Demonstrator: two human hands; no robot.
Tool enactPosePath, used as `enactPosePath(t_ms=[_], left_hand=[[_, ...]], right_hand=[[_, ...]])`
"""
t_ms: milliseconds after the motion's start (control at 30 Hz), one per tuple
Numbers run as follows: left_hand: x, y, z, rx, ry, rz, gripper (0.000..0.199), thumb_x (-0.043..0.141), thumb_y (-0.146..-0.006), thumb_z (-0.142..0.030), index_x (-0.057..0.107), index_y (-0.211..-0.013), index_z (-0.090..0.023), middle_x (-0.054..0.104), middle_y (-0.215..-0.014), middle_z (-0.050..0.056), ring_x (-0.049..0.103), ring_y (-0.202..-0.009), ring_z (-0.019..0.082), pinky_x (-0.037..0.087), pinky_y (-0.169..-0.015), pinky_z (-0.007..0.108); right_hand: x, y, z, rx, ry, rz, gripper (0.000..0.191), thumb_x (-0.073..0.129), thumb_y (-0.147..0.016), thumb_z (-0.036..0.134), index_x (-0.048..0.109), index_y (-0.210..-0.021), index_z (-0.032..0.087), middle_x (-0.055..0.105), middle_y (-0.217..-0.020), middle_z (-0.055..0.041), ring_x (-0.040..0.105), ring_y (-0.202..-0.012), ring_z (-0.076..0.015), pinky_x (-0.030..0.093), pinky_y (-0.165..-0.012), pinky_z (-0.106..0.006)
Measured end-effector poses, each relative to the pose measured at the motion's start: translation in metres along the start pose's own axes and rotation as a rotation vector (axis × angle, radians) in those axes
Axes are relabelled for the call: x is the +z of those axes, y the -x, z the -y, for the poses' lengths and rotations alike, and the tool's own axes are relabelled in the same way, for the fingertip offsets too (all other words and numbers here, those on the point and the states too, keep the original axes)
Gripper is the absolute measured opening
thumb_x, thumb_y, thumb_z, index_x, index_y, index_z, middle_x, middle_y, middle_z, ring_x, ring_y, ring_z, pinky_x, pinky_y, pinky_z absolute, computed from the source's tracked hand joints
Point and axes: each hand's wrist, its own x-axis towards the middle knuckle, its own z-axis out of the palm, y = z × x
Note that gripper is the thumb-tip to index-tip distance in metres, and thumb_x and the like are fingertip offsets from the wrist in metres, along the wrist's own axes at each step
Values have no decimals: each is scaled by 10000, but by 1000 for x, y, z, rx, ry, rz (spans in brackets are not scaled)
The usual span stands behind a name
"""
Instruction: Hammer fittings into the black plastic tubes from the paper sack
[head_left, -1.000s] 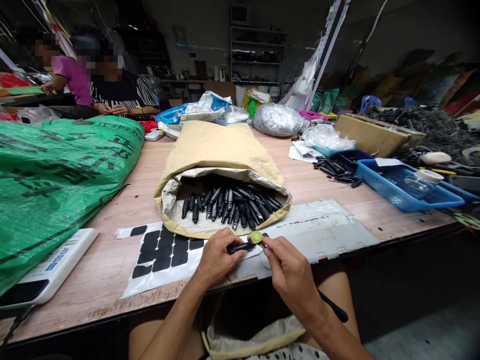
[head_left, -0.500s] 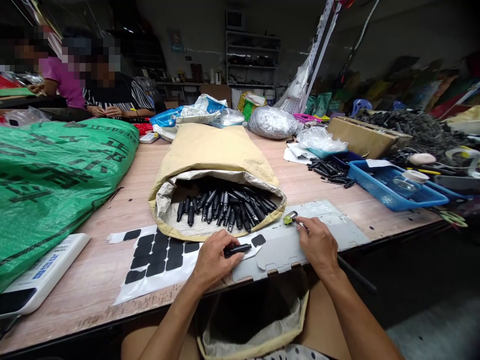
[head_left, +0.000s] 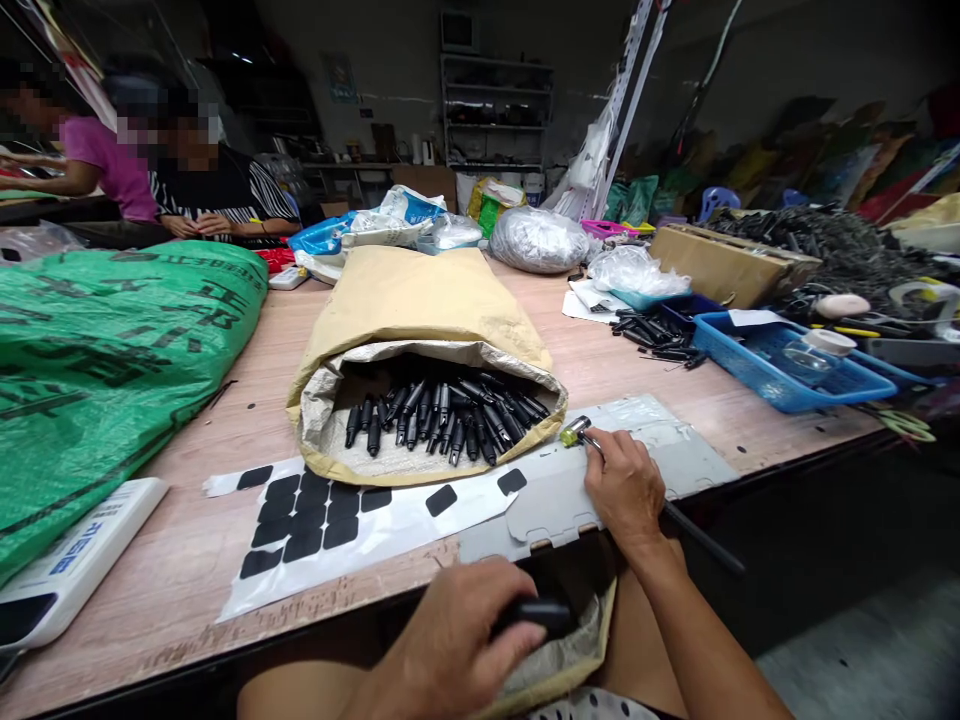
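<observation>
My left hand (head_left: 469, 630), slightly blurred, is closed around a black tube-shaped part (head_left: 546, 614). It is below the table edge, over the mouth of a yellow paper sack (head_left: 596, 645) at my lap. My right hand (head_left: 626, 485) grips a small hammer (head_left: 576, 431) with a yellow-green head and a dark handle sticking out behind the wrist. That head rests near a grey board (head_left: 637, 440). Black tube parts (head_left: 442, 410) fill the mouth of a larger yellow sack (head_left: 420, 290). Before it lies a white sheet (head_left: 397, 535) with black rounded stickers (head_left: 304, 530).
On the left are a green woven sack (head_left: 142, 340) and a white scale (head_left: 97, 540). Blue baskets (head_left: 795, 395), a cardboard box (head_left: 727, 265) and loose black pieces (head_left: 656, 335) occupy the right. Two people sit across the table at the far left.
My left hand has dropped from the table edge toward the lap sack, carrying the black tube part. A sticker it covered now shows. My right hand stays nearly in place with the hammer.
</observation>
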Motion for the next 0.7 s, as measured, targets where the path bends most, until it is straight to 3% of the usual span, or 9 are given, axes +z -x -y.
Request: enactPosePath(t_ms=[67, 200, 267, 333, 433, 533, 600, 667, 700], left_hand=[[28, 7, 8, -92, -21, 85, 141, 659, -899, -322, 677, -1036, -295, 735, -993, -10, 673, -923, 198, 466, -810, 281], [80, 13, 56, -414, -78, 180, 279, 564, -926, -346, 677, -1174, -286, 743, -1151, 59, 680, -1118, 282, 507, -930, 367], [92, 13, 71, -514, -86, 211, 399, 546, -928, -342, 633, -1308, -255, 707, -1278, 105, 643, -1223, 309, 498, -1001, 407], [91, 13, 68, -512, -104, 239, 464, 573, -902, -318, 619, -1355, -232, 687, -1320, 132, 633, -1241, 327, 490, -1024, 428], [64, 5, 33, -341, -117, 273, 399, 656, -849, -316, 696, -1243, -270, 742, -1183, 90, 688, -1108, 318, 519, -930, 397], [15, -20, -8, -96, -61, 226, 238, 654, -906, -361, 721, -1131, -329, 766, -965, -7, 709, -883, 217, 513, -774, 300], [-21, -50, -21, -4, -115, 40, 194, 565, -983, -335, 714, -1104, -306, 755, -989, -5, 688, -896, 190, 503, -787, 286], [-51, -84, -19, 46, -274, -192, 230, 528, -1001, -272, 690, -1164, -259, 720, -1080, 36, 651, -958, 199, 502, -851, 309], [-64, -101, -14, 47, -391, -252, 253, 525, -1000, -247, 682, -1197, -245, 694, -1109, 57, 623, -1006, 218, 499, -879, 333]], right_hand=[[1, 0, 0, -1, 8, -5, 250, 610, -931, 199, 710, -1157, 240, 672, -984, -37, 530, -885, -205, 341, -772, -330], [1, 0, 0, -12, 9, -13, 254, 615, -926, 195, 707, -1158, 242, 673, -991, -37, 536, -897, -209, 340, -774, -329], [1, 0, 0, -11, 8, -9, 252, 613, -928, 197, 705, -1159, 240, 673, -989, -40, 539, -902, -211, 339, -772, -328], [0, 0, 0, -8, 7, -2, 247, 606, -935, 203, 702, -1160, 237, 672, -988, -42, 540, -904, -212, 337, -771, -329], [-1, 0, 1, -7, 6, 3, 247, 597, -939, 204, 698, -1163, 234, 671, -991, -43, 539, -904, -211, 337, -771, -331], [0, 0, 1, -6, 9, 3, 250, 597, -935, 200, 699, -1160, 234, 667, -991, -43, 531, -895, -209, 335, -772, -335], [0, 0, 1, -2, 10, 0, 247, 595, -933, 203, 700, -1153, 235, 664, -988, -45, 526, -893, -209, 331, -770, -339], [1, 0, 1, -2, 6, -4, 243, 592, -933, 205, 700, -1148, 237, 661, -981, -46, 523, -895, -209, 325, -768, -339], [1, 0, 1, -3, 3, -5, 242, 591, -933, 205, 698, -1148, 236, 659, -977, -46, 522, -895, -208, 324, -768, -338]])
